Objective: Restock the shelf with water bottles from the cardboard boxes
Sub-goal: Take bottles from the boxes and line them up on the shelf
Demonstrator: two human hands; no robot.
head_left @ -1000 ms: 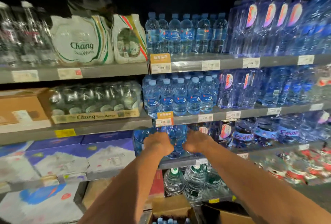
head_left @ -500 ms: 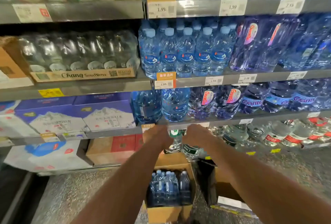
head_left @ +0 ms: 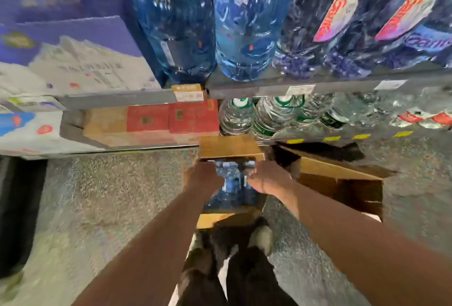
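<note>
1. The oval labels (head_left: 335, 18) on the purple-tinted bottles (head_left: 300, 43) in front of me carry red lettering that starts "Gan"; the rest smears.
2. A blue band label (head_left: 430, 42) at the far right shows pale letters, again "Gan".
3. The blue boxes (head_left: 73, 61) at my left bear rows of characters, too blurred to read.
4. The price tags (head_left: 189, 94) along the shelf edge (head_left: 244, 87) cannot be read.
</note>
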